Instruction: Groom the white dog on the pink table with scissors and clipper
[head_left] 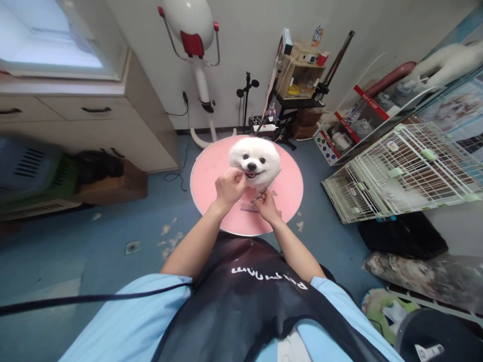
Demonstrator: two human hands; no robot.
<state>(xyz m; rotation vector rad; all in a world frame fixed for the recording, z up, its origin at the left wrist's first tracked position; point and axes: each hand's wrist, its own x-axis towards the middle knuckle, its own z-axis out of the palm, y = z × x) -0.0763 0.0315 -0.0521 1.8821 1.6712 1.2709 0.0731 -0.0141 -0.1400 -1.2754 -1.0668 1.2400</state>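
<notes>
we see one white dog (254,158), its head clipped into a full, smooth ball of fluff, with two dark eyes, one black nose and a mouth parted over a pink tongue. it is on the round pink table (206,181), between the middle and the far edge, its body mostly hidden below the head. our left hand (230,185) has its fingers curled together, pinching at the fur beside the mouth. our right hand (266,205) grasps one pair of scissors (260,195), just beside the lower fur on the right of the head, nearer the table's near edge.

beyond that edge we wear one black apron (226,311) with white lettering across the chest, upside down and not surely readable to us. two light blue sleeves (128,314) show beside it. pale fur tufts (171,246) lie on the blue floor (158,216), left of the table.

past the far edge stand one white dryer (188,22) with red fittings, one black stand (247,93) with two round heads, and a wooden shelf (292,66) bearing one red cup (322,59). to the right are two red strips (372,102) with pale lettering too small to read, then one white wire cage (347,193) with green latches. to the left, the cabinet (151,120) has two drawers in view
</notes>
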